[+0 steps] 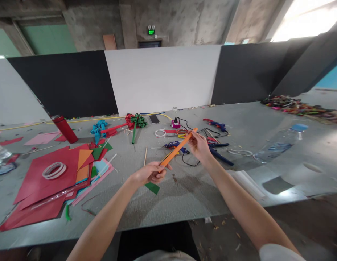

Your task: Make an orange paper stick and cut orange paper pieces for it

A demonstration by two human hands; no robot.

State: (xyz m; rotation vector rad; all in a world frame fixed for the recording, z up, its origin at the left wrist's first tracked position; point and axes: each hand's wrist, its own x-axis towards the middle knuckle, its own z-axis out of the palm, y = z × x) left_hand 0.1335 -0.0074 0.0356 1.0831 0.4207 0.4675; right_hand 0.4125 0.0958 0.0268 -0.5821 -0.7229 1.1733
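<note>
A long, narrow orange strip (176, 151), apparently folded or rolled paper, slants up to the right above the table. Its lower end lies in my left hand (154, 172), fingers curled round it. My right hand (198, 144) pinches the strip close to its upper end. Beneath the strip lie a blue glue gun (172, 144) and its black cord. Just right of my right hand are dark-handled pliers (221, 156). A green paper scrap (152, 187) rests below my left hand, and a thin wooden stick (145, 156) lies beyond it.
At left, red paper sheets (35, 174) carry a tape roll (54, 170); a red bottle (65, 129) stands behind. Ribbon flowers (135, 121), a phone (154, 119) and a purple power socket (175, 124) lie farther back. To the right are another glue gun (216, 125) and a water bottle (279, 145).
</note>
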